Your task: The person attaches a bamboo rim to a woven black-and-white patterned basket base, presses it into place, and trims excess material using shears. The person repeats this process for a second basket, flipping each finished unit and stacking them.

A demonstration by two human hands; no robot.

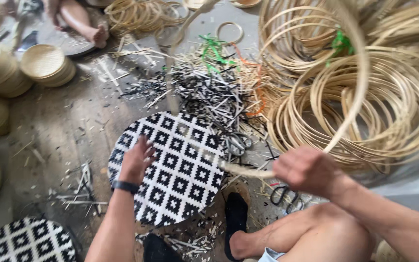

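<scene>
The landmark here is the round woven mat (173, 170), black and white in a diamond pattern, lying flat on the floor (59, 131) in front of the seated person. The left hand (136, 160) rests on the mat's left part with fingers spread wide and flat, apparently pinning it so it does not slide. The right hand (306, 170), just right of the mat, is closed around a long pale cane strip (357, 92); one end of the strip reaches the mat's right edge, and the rest curves up and away in a high arc, bent as though being shaped to the rim. Scissors (238, 144) lie at the mat's upper right edge, close to reach. Beyond the mat sits a heap of black and white offcuts (204, 90), and to its right a stack of cane hoops (364, 111). Stacked woven trays (47, 65) stand far left of it.
</scene>
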